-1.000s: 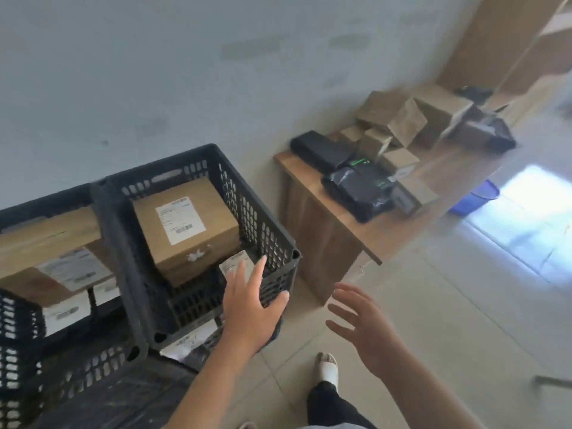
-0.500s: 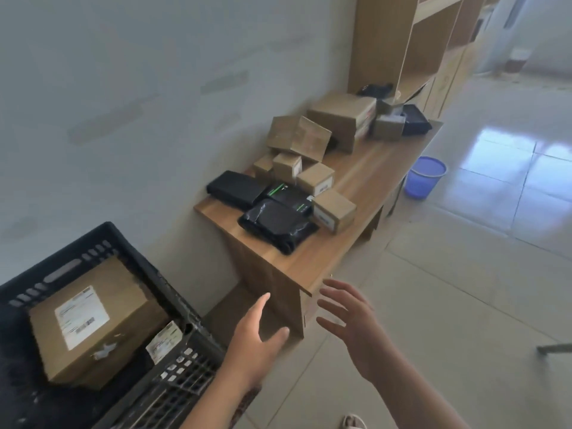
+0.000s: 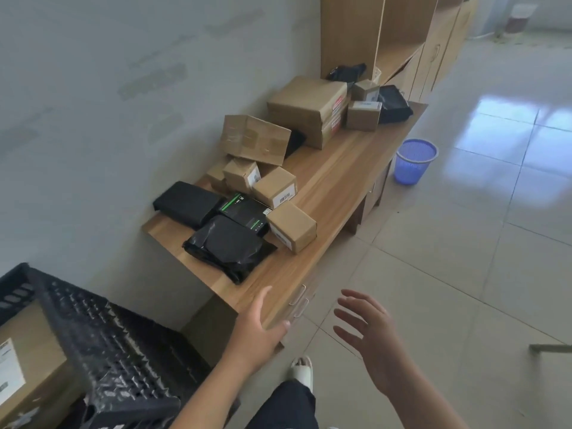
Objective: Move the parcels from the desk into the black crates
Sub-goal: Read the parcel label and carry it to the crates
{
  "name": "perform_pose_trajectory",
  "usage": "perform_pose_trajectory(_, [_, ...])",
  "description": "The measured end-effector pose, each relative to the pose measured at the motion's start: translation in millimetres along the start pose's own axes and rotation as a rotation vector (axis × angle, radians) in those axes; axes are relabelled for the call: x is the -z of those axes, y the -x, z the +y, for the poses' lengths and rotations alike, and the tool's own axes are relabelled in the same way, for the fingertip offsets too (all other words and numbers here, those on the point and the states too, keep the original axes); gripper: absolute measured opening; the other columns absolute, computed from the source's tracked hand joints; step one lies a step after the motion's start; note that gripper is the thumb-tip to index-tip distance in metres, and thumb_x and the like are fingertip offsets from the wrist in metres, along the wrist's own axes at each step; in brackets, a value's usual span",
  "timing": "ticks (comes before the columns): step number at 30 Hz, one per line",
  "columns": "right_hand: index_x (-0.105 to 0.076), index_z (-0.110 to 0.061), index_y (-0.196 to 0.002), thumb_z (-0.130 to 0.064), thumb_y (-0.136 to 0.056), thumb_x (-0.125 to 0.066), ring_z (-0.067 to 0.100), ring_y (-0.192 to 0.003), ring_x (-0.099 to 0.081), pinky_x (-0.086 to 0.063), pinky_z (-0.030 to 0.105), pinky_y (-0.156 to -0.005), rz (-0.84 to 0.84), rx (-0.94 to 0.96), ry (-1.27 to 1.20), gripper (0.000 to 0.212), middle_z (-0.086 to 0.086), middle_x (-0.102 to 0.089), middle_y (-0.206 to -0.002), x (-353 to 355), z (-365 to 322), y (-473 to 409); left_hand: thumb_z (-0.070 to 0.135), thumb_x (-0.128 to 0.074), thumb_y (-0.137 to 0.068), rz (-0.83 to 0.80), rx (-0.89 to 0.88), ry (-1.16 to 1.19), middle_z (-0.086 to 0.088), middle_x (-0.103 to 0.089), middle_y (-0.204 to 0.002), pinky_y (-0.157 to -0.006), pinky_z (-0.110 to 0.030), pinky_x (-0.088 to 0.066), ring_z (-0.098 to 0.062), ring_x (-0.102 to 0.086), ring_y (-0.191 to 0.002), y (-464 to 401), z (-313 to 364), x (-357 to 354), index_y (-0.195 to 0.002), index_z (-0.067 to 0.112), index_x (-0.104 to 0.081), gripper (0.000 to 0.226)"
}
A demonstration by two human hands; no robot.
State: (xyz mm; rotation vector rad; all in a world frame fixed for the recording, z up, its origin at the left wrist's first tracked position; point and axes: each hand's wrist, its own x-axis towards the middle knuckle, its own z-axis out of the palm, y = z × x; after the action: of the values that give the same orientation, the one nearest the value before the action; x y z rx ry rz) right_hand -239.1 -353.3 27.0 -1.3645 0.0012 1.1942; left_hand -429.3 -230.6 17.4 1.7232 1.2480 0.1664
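Parcels (image 3: 272,193) lay heaped on the desk (image 3: 340,181) as the left hand (image 3: 257,329) and right hand (image 3: 368,332) reached out, fingers spread and empty (one box sat in the black crate (image 3: 102,345)); the nearest black bag (image 3: 229,246) looked the likely next grasp.

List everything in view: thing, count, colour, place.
cardboard boxes: about eight, brown, on the desk
black parcels: about five, on the desk, near end and far end
desk: one, wood, along the wall
black crate: one, lower left, holding a brown labelled box
bin: one, blue, on the floor beyond the desk
shelf unit: one, wood, at the desk's far end
left hand: open, at the desk's near corner
right hand: open, empty, over the floor
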Motion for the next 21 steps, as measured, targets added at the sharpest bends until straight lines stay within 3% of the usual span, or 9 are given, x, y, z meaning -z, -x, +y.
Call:
perform_pose_trajectory(5, [-0.075,-0.014,-0.114,-0.014,-0.100,-0.062,0.027,-0.111,-0.070,-0.059,0.042,-0.087,0.104,-0.009,-0.011,0.019,0.011,-0.073,-0.118,23.0,-32.9,-49.9,0.042,-0.077,-0.089,-0.043,0.008,-0.226,0.002,-0.015,-0.170,-0.120,-0.050,-0.033,-0.025,-0.022,-0.155,-109.6,27.3,-3.0,-0.162,0.038,-0.021,0.092])
perform_pose_trajectory(12, [-0.079,-0.016,-0.106,-0.013,-0.098,-0.064,0.025,-0.105,-0.075,-0.059,0.044,-0.089,0.198,0.046,0.054,0.018,0.008,-0.079,-0.109,28.0,-123.4,-116.5,0.065,-0.080,-0.077,-0.064,0.019,-0.580,-0.007,0.000,-0.173,-0.126,-0.051,-0.015,-0.031,-0.002,-0.159,-255.3,71.9,5.8,-0.165,0.036,-0.004,0.119])
perform_pose_trajectory(15, [-0.080,-0.017,-0.105,-0.013,-0.098,-0.063,0.024,-0.104,-0.076,-0.059,0.046,-0.093,0.209,0.068,0.059,0.018,0.008,-0.079,-0.108,21.9,-151.7,-142.5,0.072,-0.079,-0.071,-0.127,0.030,-0.712,-0.009,0.015,-0.172,-0.126,-0.056,-0.005,-0.034,0.010,-0.159,-294.7,77.8,1.8,-0.162,0.040,0.011,0.132])
perform_pose_trajectory(21, [-0.077,-0.013,-0.111,-0.012,-0.099,-0.062,0.028,-0.108,-0.074,-0.059,0.043,-0.089,0.213,0.012,0.078,0.019,0.011,-0.077,-0.113,10.7,-178.9,-185.1,0.078,-0.076,-0.068,-0.193,0.007,-0.844,-0.014,0.013,-0.172,-0.127,-0.056,-0.001,-0.034,0.011,-0.159,-331.1,78.7,-6.5,-0.160,0.042,0.019,0.137])
